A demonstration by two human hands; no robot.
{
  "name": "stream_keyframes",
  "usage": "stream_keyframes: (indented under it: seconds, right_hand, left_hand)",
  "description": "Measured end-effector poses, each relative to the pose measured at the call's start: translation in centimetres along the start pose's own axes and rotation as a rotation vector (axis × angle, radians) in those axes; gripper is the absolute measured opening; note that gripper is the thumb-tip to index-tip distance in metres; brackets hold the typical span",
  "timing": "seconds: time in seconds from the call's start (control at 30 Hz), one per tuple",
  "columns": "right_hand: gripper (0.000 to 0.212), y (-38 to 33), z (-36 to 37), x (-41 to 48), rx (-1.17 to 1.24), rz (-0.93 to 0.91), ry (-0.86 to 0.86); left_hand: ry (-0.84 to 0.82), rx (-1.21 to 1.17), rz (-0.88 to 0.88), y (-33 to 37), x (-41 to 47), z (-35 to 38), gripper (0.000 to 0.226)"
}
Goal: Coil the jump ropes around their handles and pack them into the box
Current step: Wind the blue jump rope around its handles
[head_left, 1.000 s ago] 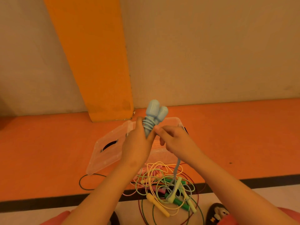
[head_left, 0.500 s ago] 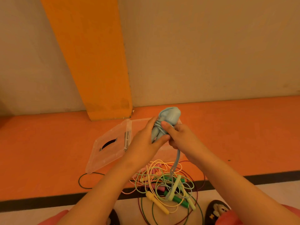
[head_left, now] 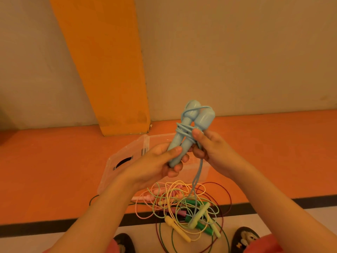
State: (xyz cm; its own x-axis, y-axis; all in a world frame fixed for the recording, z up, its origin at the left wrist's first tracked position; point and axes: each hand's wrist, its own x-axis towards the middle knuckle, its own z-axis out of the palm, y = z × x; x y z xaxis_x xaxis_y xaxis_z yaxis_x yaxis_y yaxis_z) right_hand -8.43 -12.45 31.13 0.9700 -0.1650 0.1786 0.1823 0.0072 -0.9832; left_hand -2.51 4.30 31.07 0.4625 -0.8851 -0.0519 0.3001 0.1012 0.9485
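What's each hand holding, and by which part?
Left hand grips the paired pale blue plastic jump-rope handles by their lower ends; right hand pinches the blue cord at its coils around mid-handle.

One box, perhaps six jump ropes

The held jump rope sits mid-frame above the box; the rope tangle lies lower centre, before it.

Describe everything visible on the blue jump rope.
The blue jump rope looks like pale-blue plastic: two bulb-ended handles side by side, bulbs up, tilted. Cord wraps several turns round their middles, one loop over the bulbs. The left hand holds the lower ends; the right hand pinches the wraps. Loose cord hangs into the rope pile below.
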Motion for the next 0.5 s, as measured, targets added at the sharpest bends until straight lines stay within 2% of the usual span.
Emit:
stream_keyframes:
  seconds: [0.1,0.2,0.37,0.43,0.5]
  right_hand:
    - [0.059,0.3,-0.1,0.0,0.057,0.003,-0.025]
    - [0.059,0.3,-0.1,0.0,0.077,-0.004,-0.066]
    - [0.062,-0.1,-0.2,0.0,0.166,-0.004,-0.060]
    - [0.066,-0.3,-0.2,0.0,0.168,-0.010,-0.071]
    - [0.068,-0.2,-0.3,0.0,0.113,-0.010,-0.057]
  left_hand:
    - [-0.123,-0.043,-0.004,0.1,-0.1,-0.1,0.025]
    - [-0.236,-0.164,-0.012,-0.1,-0.2,-0.1,0.045]
    - [-0.344,-0.530,-0.085,0.1,-0.1,-0.1,0.046]
    - [-0.330,-0.578,-0.087,0.2,-0.1,0.3,0.041]
    - [-0.221,-0.531,-0.097,0.2,-0.1,0.9,0.048]
